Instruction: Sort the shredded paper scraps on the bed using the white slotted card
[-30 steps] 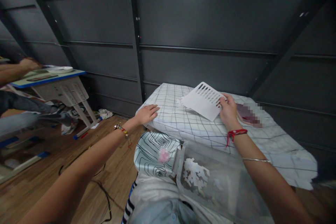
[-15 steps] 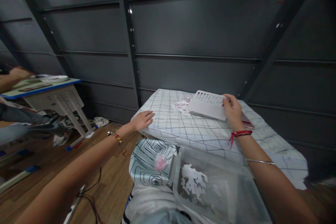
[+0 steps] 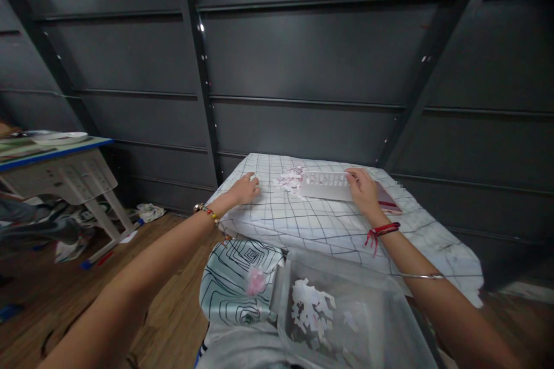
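Right hand (image 3: pixel 362 191) has the white slotted sheet (image 3: pixel 326 185) by its right end: thumb and fingers pinch it near the top corner. Sheet is over the middle of the table (image 3: pixel 277 216), slots along the upper part, plain band below, tilted so its face shows to the camera. Its left end is right at the pile of white paper scraps (image 3: pixel 291 180), some with pinkish bits. Can't tell if the lower edge touches the cloth; view's a bit soft there.

Left hand (image 3: pixel 243 190) is over the left part of the table, holding nothing, fingers loosely bent and slightly apart. Scrap pile is the nearest thing to it, with a strip of bare cloth between.

Table cover is white with a dark grid. Maroon flat item (image 3: pixel 389 202) lies on it just beyond the right hand, partly hidden by that hand.

Near side, below the table edge: translucent plastic bin (image 3: pixel 367 262), with more white scraps (image 3: pixel 312 307) toward its left end. Just left of the bin, patterned fabric (image 3: pixel 225 277) with black line squares, pink fluffy bit (image 3: pixel 256 281) on it.

Far left: second table (image 3: pixel 82 157) with blue edging, white round item (image 3: pixel 60 138) on top, a co-worker's legs (image 3: pixel 41 230) below.
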{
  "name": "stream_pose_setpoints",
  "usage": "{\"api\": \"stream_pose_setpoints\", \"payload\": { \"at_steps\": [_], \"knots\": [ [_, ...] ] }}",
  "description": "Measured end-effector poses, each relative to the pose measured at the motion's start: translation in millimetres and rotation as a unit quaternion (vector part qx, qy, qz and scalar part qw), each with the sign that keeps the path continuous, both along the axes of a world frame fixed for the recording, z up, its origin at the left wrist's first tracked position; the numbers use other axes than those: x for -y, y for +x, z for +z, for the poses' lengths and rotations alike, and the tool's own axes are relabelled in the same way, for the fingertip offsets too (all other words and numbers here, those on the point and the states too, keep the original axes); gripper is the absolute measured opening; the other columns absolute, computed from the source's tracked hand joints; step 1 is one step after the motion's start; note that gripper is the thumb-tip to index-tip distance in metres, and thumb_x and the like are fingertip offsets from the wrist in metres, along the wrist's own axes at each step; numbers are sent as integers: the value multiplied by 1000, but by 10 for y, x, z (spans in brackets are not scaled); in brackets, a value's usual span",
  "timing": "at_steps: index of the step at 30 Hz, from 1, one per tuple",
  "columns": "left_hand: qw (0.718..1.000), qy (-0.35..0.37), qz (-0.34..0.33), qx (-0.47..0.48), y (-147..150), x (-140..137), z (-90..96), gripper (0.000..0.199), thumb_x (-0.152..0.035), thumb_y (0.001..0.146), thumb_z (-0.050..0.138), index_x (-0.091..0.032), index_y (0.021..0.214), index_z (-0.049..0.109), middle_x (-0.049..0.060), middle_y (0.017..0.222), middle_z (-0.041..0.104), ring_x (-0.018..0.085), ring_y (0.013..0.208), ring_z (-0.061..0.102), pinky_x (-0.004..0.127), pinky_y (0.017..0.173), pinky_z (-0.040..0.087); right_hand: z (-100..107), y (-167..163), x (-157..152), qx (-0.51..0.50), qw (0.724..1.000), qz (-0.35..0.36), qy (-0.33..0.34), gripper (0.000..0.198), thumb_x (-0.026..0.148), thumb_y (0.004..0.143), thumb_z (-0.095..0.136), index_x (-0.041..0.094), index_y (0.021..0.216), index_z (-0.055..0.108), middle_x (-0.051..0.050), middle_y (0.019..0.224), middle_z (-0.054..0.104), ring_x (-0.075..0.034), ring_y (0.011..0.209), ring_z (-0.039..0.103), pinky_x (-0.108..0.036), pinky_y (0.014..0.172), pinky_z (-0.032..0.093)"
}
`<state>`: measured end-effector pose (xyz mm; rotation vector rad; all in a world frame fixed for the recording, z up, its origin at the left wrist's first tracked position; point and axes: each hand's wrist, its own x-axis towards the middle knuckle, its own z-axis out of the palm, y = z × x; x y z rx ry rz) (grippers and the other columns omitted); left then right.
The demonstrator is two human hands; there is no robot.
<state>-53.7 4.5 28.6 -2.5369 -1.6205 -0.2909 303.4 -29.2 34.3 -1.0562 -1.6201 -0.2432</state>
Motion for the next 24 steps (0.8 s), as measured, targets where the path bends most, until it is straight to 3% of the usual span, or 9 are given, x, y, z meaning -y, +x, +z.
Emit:
{"api": "stream_pose_setpoints", "payload": {
  "at_steps": [4,8,17,24],
  "knots": [
    [998,4,-57,27,188,-15,-163,43,-37,92,36,-10,125,46,16,137,43,26,128,38,35,104,32,5,-30,40,7,1000,5,5,22,37,85,43,22,84,59,-4,80,62,-21,80,56,-36,74,44],
    [997,-11,-71,25,187,22,-290,43,-38,93,33,-12,122,50,14,133,49,25,123,45,35,101,35,66,-32,121,7,1000,9,11,20,36,85,44,22,85,59,-4,80,61,-20,79,56,-35,72,43],
    [998,4,-57,40,184,67,-277,42,-36,90,36,-13,119,54,12,130,53,24,120,48,33,98,38,77,-209,248,18,1000,0,13,22,36,87,42,22,84,60,-5,79,60,-21,79,56,-35,72,43],
    [995,7,-57,77,189,90,-271,38,-33,88,39,-13,115,57,11,128,56,24,120,49,34,99,38,265,-312,494,44,999,13,25,22,38,88,43,24,83,59,-4,78,59,-20,78,55,-35,72,43]
  ]
}}
